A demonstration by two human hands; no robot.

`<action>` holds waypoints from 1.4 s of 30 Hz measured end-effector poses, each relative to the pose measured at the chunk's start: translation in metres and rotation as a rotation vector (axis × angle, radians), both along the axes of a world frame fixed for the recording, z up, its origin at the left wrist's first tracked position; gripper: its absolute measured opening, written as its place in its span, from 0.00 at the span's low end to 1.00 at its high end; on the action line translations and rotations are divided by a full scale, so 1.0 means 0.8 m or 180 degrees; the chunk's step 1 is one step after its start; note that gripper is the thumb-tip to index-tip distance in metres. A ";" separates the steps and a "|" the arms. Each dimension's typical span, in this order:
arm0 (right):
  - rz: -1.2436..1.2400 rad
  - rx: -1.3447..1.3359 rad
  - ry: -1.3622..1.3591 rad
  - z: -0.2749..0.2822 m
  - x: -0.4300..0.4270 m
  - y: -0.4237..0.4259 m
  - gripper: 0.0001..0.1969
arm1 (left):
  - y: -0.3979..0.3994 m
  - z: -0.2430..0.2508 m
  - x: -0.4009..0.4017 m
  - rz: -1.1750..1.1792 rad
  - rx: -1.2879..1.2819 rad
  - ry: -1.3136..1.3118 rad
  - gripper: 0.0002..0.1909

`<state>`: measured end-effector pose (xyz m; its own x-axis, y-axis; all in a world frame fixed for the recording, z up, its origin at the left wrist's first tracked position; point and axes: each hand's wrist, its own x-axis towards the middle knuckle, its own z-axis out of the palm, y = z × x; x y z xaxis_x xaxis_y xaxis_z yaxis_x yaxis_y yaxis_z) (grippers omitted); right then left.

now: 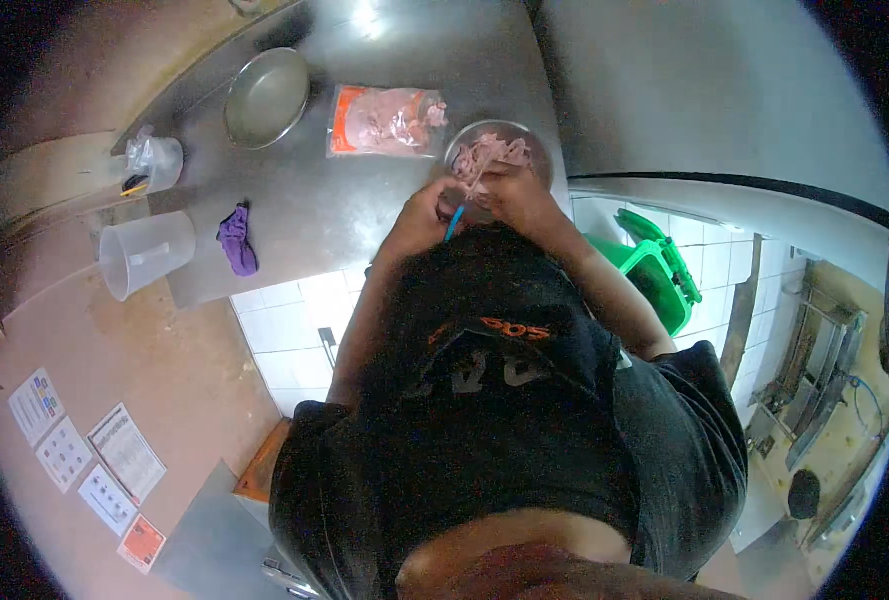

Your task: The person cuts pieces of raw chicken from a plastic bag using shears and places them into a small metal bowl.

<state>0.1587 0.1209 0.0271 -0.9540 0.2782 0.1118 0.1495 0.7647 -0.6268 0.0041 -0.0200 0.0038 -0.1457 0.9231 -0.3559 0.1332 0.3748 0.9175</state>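
Observation:
A round metal bowl (542,150) near the right end of the steel counter holds a heap of pale pink sliced or shredded meat (493,152). Both hands are at its near rim. My right hand (518,196) has its fingers closed about a thin pink strip over the bowl. My left hand (420,217) is curled at the bowl's left side, its fingertips close to that strip; its grip is partly hidden. Between the hands a slim blue object (454,223) slants down, its kind unclear. Left of the bowl lies an opened clear and orange plastic pack (388,121) of the same meat.
On the steel counter (302,202) are an empty round metal pan (266,97), a purple cloth item (238,240), a translucent plastic jug (148,253) and a tub (165,163) with plastic wrap. A green bin (658,277) with its lid up stands right, below a large pale appliance (714,97).

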 end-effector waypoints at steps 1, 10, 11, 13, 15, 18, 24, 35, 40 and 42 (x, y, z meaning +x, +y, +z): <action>-0.0097 0.0055 0.0027 -0.007 0.003 -0.001 0.12 | 0.000 0.000 -0.001 -0.0178 -0.0127 0.0322 0.37; 0.0029 0.0003 -0.0922 -0.047 0.005 -0.007 0.14 | 0.016 0.040 -0.014 0.0823 0.0938 -0.1031 0.42; 0.0040 0.0008 -0.0922 -0.046 0.000 -0.002 0.14 | 0.021 0.045 -0.019 0.0834 0.0943 -0.1030 0.42; -0.0268 -0.1373 -0.0836 -0.039 -0.005 0.004 0.17 | 0.026 0.048 -0.027 0.0969 0.1093 -0.1032 0.42; -0.0542 0.0689 -0.0183 -0.047 -0.008 0.004 0.20 | 0.025 0.035 -0.029 0.0836 0.1250 -0.0845 0.43; -0.0294 0.2887 0.0182 -0.078 -0.004 0.016 0.24 | 0.020 0.034 -0.027 0.0840 0.0943 -0.0791 0.41; -0.0371 -0.0199 -0.0386 -0.019 0.020 0.010 0.26 | 0.007 0.021 -0.014 0.0817 0.0787 -0.0561 0.39; -0.0641 -0.2145 -0.0389 -0.020 0.014 0.016 0.14 | 0.025 0.036 -0.001 0.1288 0.0701 -0.0139 0.36; -0.1729 -0.4512 0.0318 0.012 0.013 0.005 0.12 | 0.020 0.029 -0.014 0.1513 0.0854 -0.0288 0.34; -0.1549 -0.4212 0.0409 0.006 0.011 0.012 0.11 | 0.015 0.025 -0.017 0.1159 0.0665 -0.0227 0.35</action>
